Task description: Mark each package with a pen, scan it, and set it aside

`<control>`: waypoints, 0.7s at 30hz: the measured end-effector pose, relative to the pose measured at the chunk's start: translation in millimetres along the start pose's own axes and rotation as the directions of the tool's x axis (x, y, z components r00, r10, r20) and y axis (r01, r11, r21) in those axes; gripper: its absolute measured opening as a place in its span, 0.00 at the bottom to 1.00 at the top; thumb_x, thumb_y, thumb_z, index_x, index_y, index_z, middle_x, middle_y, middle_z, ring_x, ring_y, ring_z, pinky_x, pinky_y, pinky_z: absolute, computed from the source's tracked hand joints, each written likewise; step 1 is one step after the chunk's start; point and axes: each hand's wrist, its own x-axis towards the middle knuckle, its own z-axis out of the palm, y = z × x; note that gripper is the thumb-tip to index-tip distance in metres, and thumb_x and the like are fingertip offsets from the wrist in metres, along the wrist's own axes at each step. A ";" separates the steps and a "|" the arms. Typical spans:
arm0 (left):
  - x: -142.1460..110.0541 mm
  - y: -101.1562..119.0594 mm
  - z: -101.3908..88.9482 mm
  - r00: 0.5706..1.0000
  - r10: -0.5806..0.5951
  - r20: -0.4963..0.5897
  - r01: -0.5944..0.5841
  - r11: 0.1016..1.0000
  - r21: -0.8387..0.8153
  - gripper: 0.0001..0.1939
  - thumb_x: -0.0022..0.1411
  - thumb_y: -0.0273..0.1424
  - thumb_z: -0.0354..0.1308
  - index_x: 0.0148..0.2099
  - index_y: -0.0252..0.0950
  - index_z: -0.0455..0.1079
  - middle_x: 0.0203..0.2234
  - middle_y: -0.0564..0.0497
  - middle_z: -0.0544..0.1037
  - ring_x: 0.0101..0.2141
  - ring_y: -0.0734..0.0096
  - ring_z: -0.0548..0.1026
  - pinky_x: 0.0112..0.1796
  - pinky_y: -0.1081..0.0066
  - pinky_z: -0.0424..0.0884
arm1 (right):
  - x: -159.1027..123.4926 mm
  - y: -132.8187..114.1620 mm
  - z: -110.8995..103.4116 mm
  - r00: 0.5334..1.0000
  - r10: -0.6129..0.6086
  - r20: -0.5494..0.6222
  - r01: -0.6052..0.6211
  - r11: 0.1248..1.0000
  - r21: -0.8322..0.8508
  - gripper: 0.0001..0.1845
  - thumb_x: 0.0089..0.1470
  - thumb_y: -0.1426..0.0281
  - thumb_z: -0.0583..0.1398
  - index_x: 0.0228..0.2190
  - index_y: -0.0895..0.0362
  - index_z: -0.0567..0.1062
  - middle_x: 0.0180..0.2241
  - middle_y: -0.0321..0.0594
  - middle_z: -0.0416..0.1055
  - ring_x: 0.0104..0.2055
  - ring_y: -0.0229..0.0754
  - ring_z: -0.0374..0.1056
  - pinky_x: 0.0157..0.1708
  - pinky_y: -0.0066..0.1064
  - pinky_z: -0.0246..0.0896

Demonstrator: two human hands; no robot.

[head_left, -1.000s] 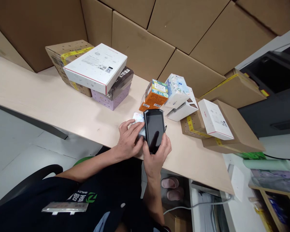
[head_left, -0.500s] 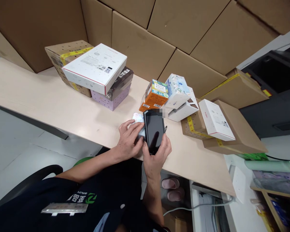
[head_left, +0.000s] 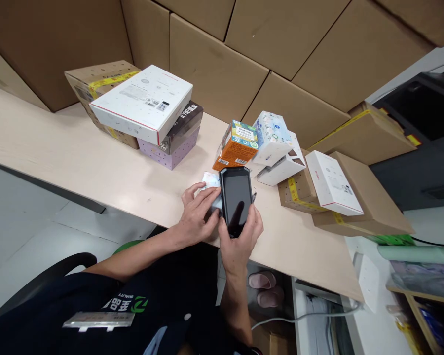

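Device (head_left: 237,195), just one, black and screen up, is clamped in the right hand (head_left: 241,235) above the near side of the table (head_left: 299,236); the left hand (head_left: 199,214) is wrapped around one pale packet (head_left: 209,179) immediately left. Two flat white boxes (head_left: 144,101) lie one at far left, one at right; two pink slippers (head_left: 262,280) sit below.

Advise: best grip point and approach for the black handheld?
Probably low on the black handheld, across its two long edges, coming from the near side. It is oblong with its screen facing up, so thumb and fingers can straddle its width, as the right hand does. The left hand and pale item crowd its left edge, making that approach poorer.
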 end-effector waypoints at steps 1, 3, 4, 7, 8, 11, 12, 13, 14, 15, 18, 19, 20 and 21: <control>0.1 -0.1 0.0 1.000 -0.003 0.001 0.003 1.000 -0.001 0.32 0.63 0.25 0.57 0.68 0.40 0.60 0.55 0.42 0.75 0.61 0.50 0.64 0.60 0.47 0.62 | 0.1 0.0 0.0 1.000 0.001 0.001 -0.001 1.000 0.000 0.41 0.59 0.59 0.63 0.68 0.52 0.53 0.61 0.57 0.59 0.64 0.58 0.58 0.58 0.61 0.61; 0.1 -0.4 0.0 1.000 0.000 0.001 0.000 1.000 -0.003 0.32 0.63 0.25 0.57 0.68 0.40 0.59 0.55 0.42 0.75 0.61 0.50 0.64 0.60 0.47 0.62 | 0.1 0.1 0.3 1.000 -0.003 -0.002 0.003 1.000 0.002 0.42 0.59 0.59 0.63 0.68 0.52 0.53 0.61 0.57 0.59 0.64 0.58 0.58 0.58 0.61 0.61; 0.0 -0.4 -0.1 1.000 0.003 0.001 -0.003 1.000 -0.004 0.32 0.63 0.25 0.57 0.68 0.39 0.59 0.55 0.42 0.75 0.61 0.50 0.64 0.60 0.47 0.62 | 0.0 0.1 0.4 1.000 -0.005 -0.003 0.005 1.000 0.002 0.42 0.59 0.59 0.63 0.68 0.52 0.53 0.61 0.57 0.59 0.64 0.58 0.58 0.58 0.62 0.61; -0.4 -0.4 -0.1 1.000 0.003 0.007 -0.003 1.000 0.000 0.32 0.63 0.25 0.57 0.69 0.39 0.59 0.55 0.42 0.75 0.61 0.50 0.63 0.60 0.47 0.62 | -0.3 0.1 0.9 1.000 0.003 0.002 -0.003 1.000 -0.004 0.42 0.59 0.59 0.62 0.68 0.52 0.52 0.62 0.57 0.59 0.65 0.59 0.58 0.58 0.63 0.61; -0.6 -0.3 -0.2 1.000 -0.001 0.011 0.001 1.000 0.004 0.33 0.63 0.25 0.57 0.69 0.40 0.58 0.55 0.42 0.75 0.61 0.50 0.63 0.60 0.47 0.62 | -0.4 0.0 1.0 1.000 0.009 0.004 -0.009 1.000 -0.005 0.42 0.59 0.58 0.62 0.68 0.52 0.51 0.62 0.58 0.59 0.65 0.59 0.58 0.58 0.63 0.60; -1.0 -0.4 0.0 1.000 -0.007 0.016 0.007 1.000 0.014 0.33 0.63 0.26 0.56 0.69 0.40 0.58 0.55 0.42 0.74 0.62 0.50 0.63 0.60 0.47 0.61 | -0.5 -0.8 0.9 1.000 0.021 0.006 -0.021 1.000 -0.003 0.43 0.59 0.58 0.62 0.68 0.52 0.51 0.62 0.57 0.59 0.65 0.59 0.57 0.59 0.62 0.59; -1.1 -0.5 0.1 1.000 -0.006 0.017 0.006 1.000 0.016 0.33 0.64 0.26 0.56 0.69 0.40 0.58 0.55 0.42 0.74 0.62 0.50 0.63 0.60 0.47 0.61 | -0.5 -1.2 0.9 1.000 0.022 0.005 -0.022 1.000 -0.001 0.43 0.59 0.58 0.62 0.69 0.51 0.51 0.62 0.57 0.59 0.65 0.58 0.57 0.59 0.62 0.59; -1.2 -0.6 0.1 1.000 -0.003 0.017 0.003 1.000 0.017 0.33 0.64 0.26 0.56 0.69 0.40 0.58 0.56 0.42 0.74 0.61 0.50 0.63 0.60 0.47 0.61 | -0.4 -1.7 0.9 1.000 0.022 0.004 -0.022 1.000 0.002 0.43 0.59 0.58 0.62 0.68 0.51 0.51 0.62 0.57 0.59 0.65 0.58 0.57 0.59 0.62 0.59; -1.2 -0.7 0.0 1.000 0.001 0.017 -0.002 1.000 0.018 0.33 0.64 0.26 0.56 0.69 0.40 0.57 0.56 0.42 0.74 0.62 0.50 0.62 0.60 0.47 0.61 | -0.2 -2.2 1.0 1.000 0.022 0.001 -0.022 1.000 0.007 0.43 0.59 0.58 0.62 0.68 0.51 0.51 0.62 0.57 0.59 0.65 0.58 0.58 0.59 0.61 0.59; -1.2 -0.8 -0.2 1.000 0.007 0.019 -0.007 1.000 0.018 0.33 0.64 0.26 0.56 0.69 0.40 0.57 0.56 0.42 0.74 0.62 0.50 0.62 0.61 0.47 0.60 | 0.0 -2.5 0.9 1.000 0.024 -0.002 -0.024 1.000 0.014 0.43 0.59 0.58 0.63 0.68 0.52 0.52 0.62 0.57 0.59 0.65 0.57 0.58 0.59 0.60 0.59; -1.0 -0.4 -1.8 0.999 0.006 0.032 -0.006 1.000 0.016 0.32 0.64 0.26 0.56 0.69 0.39 0.57 0.56 0.42 0.74 0.62 0.49 0.62 0.61 0.47 0.60 | 0.9 -0.4 -1.1 0.998 0.060 -0.010 -0.060 0.998 0.037 0.43 0.58 0.58 0.63 0.68 0.53 0.53 0.62 0.57 0.60 0.65 0.57 0.58 0.59 0.59 0.59; -1.0 -0.2 -2.7 0.999 0.001 0.040 -0.002 1.000 0.018 0.32 0.64 0.26 0.56 0.69 0.40 0.58 0.56 0.42 0.74 0.62 0.49 0.62 0.61 0.47 0.59 | 1.2 2.1 -2.8 0.997 0.080 -0.020 -0.079 0.996 0.037 0.43 0.58 0.57 0.63 0.68 0.53 0.53 0.62 0.57 0.60 0.65 0.58 0.58 0.60 0.60 0.59; -1.1 0.1 -3.6 0.999 -0.005 0.048 0.004 1.000 0.022 0.32 0.64 0.26 0.56 0.69 0.40 0.58 0.56 0.42 0.74 0.62 0.49 0.62 0.61 0.47 0.59 | 1.3 5.9 -5.3 0.994 0.100 -0.033 -0.099 0.995 0.033 0.43 0.58 0.56 0.63 0.68 0.54 0.53 0.62 0.58 0.61 0.65 0.58 0.58 0.60 0.60 0.59; -1.1 0.4 -4.5 0.998 -0.008 0.054 0.007 1.000 0.028 0.32 0.64 0.26 0.57 0.68 0.40 0.59 0.56 0.43 0.74 0.62 0.49 0.62 0.61 0.47 0.59 | 1.0 11.0 -8.6 0.991 0.121 -0.049 -0.119 0.993 0.024 0.44 0.58 0.56 0.63 0.68 0.54 0.53 0.62 0.58 0.60 0.66 0.59 0.57 0.60 0.61 0.58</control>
